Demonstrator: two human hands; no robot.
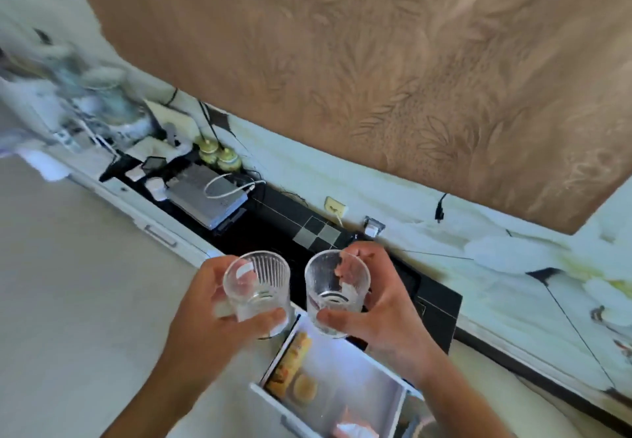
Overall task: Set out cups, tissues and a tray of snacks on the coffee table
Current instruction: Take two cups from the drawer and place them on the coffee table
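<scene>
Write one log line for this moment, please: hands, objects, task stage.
left hand: holds ribbed glass | right hand: holds second glass | below: open drawer with snacks | stage: cups in hand, not yet set down

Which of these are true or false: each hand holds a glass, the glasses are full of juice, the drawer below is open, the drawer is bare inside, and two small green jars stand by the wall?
1. Each hand holds a glass: true. The left hand grips the left glass; the right hand grips the right glass.
2. The glasses are full of juice: false. Both look empty.
3. The drawer below is open: true.
4. The drawer is bare inside: false. Snacks lie in it.
5. Two green jars stand by the wall: true.
</scene>
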